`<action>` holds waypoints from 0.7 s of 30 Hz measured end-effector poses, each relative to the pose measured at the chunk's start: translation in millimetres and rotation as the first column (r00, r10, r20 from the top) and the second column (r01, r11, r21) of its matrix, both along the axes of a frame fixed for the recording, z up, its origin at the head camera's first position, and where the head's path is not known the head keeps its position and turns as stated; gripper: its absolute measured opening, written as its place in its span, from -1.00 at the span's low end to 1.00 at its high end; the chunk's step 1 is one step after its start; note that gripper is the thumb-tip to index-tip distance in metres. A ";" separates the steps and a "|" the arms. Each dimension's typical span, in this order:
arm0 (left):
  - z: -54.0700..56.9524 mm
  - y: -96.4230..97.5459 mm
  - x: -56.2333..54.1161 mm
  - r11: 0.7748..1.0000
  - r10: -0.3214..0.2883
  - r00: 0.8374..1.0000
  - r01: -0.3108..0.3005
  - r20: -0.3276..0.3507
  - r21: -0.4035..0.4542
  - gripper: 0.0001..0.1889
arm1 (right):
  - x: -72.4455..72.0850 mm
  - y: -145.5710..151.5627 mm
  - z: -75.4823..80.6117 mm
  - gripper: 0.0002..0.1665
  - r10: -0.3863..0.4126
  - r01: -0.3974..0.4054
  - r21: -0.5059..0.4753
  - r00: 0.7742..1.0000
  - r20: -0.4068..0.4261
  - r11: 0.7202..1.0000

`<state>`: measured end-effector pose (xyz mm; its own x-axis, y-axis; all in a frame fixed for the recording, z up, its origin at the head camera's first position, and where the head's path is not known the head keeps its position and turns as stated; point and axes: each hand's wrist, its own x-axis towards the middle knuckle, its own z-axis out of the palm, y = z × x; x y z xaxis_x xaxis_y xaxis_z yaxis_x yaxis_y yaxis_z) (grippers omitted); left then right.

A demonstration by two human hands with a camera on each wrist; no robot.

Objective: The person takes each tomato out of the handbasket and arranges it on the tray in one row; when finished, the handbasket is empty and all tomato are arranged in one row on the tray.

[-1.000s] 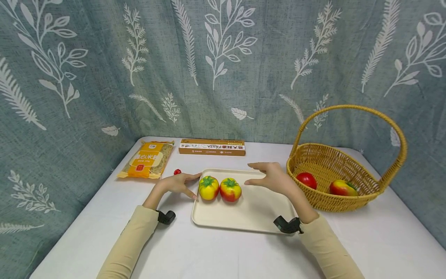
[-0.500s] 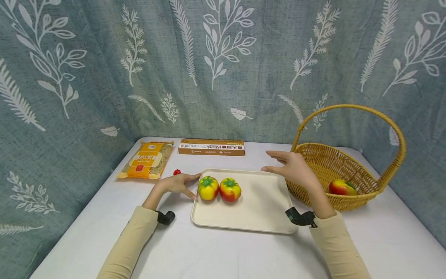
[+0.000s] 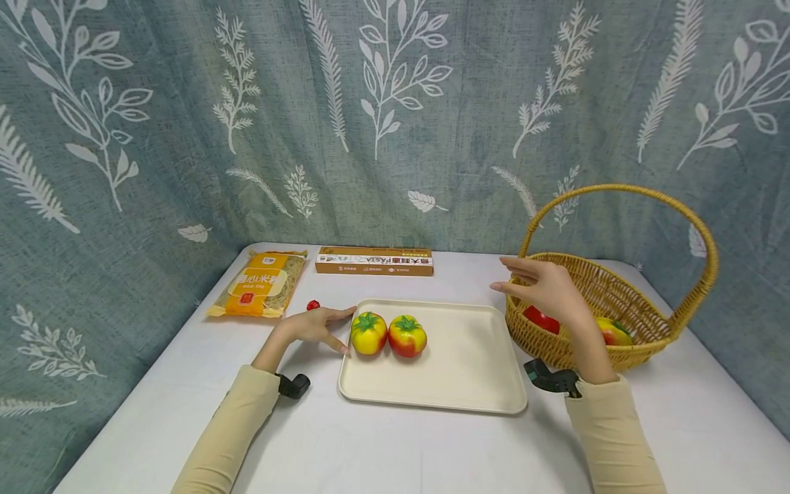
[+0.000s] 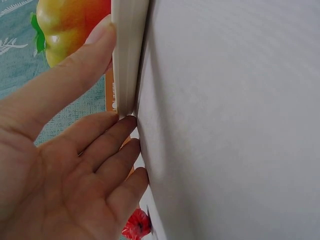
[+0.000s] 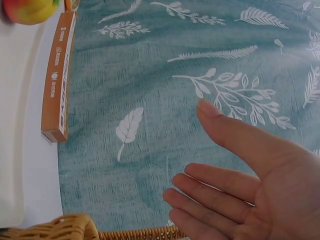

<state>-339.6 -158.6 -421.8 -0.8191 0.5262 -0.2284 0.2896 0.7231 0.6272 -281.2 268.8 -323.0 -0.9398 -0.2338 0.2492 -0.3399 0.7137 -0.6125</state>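
My left hand [image 3: 313, 325] touches the left edge of a cream tray [image 3: 463, 370], its thumb at the rim in the left wrist view, fingers fairly straight. On the tray's left side sit two yellow-red toy fruits with green leafy tops, a left one [image 3: 369, 335] and a right one [image 3: 407, 336], side by side. My right hand [image 3: 549, 288] hovers over the left rim of a wicker basket [image 3: 586, 271], fingers and thumb apart, holding nothing. Partly behind that hand, a red fruit [image 3: 539, 318] and a red-yellow fruit [image 3: 614, 333] lie in the basket.
A yellow bag of noodles [image 3: 259, 285] lies at the back left, beside a brown pasta box [image 3: 374, 261]. A small red item [image 3: 313, 304] rests behind my left hand. The basket's tall handle [image 3: 642, 191] arches up. A patterned curtain [image 3: 395, 137] hangs behind the table.
My right hand has moved right from above the tray to the basket's left rim, still holding nothing. My left hand, the tray and its two fruits have stayed put.
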 end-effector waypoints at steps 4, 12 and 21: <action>-0.2 -0.7 -0.9 1.000 -0.001 1.000 0.001 0.001 0.007 -0.01 | 2.1 9.4 3.5 -0.13 -0.021 0.021 -0.001 1.000 0.010 1.000; -4.2 1.6 -2.4 1.000 -0.018 1.000 0.018 0.000 0.011 0.00 | 8.9 39.6 4.0 -0.13 -0.086 0.086 0.008 0.996 0.023 0.996; -3.8 -1.0 -3.2 1.000 -0.011 1.000 0.011 -0.005 0.009 0.00 | 1.0 65.2 -2.8 -0.07 -0.098 0.085 0.148 0.992 0.079 0.985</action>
<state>-342.8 -159.6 -425.6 -0.8144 0.5372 -0.2196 0.3007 0.7142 0.6320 -280.2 334.0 -325.8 -0.9753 -0.1733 0.1370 -0.2199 0.8223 -0.5249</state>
